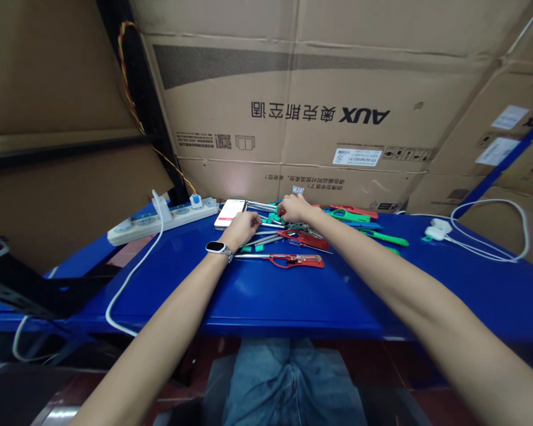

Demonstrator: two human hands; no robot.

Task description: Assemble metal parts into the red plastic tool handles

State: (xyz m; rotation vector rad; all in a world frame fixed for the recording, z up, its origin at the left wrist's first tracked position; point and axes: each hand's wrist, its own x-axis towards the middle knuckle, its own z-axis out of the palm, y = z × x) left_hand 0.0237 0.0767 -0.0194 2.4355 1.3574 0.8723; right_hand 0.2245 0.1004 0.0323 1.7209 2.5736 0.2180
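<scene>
My left hand [243,228], with a watch [219,248] on its wrist, is beside the phone [230,213]. Its fingers are pinched together over metal tubes and small green pieces [259,248]; anything between them is too small to make out. My right hand [294,209] reaches to the back of the pile with curled fingers, their tips partly hidden. Below both hands lies a red long-nosed gas lighter [297,260]. Another red lighter body [306,239] rests in the pile. A green lighter body [350,215] lies under and beyond my right forearm.
A white power strip [164,220] lies at the left, its cable [135,275] running over the blue table [266,299]. White chargers [438,229] with a looped cord sit at the right. A large cardboard panel [231,77] stands behind. A green handle [385,238] lies right of the pile.
</scene>
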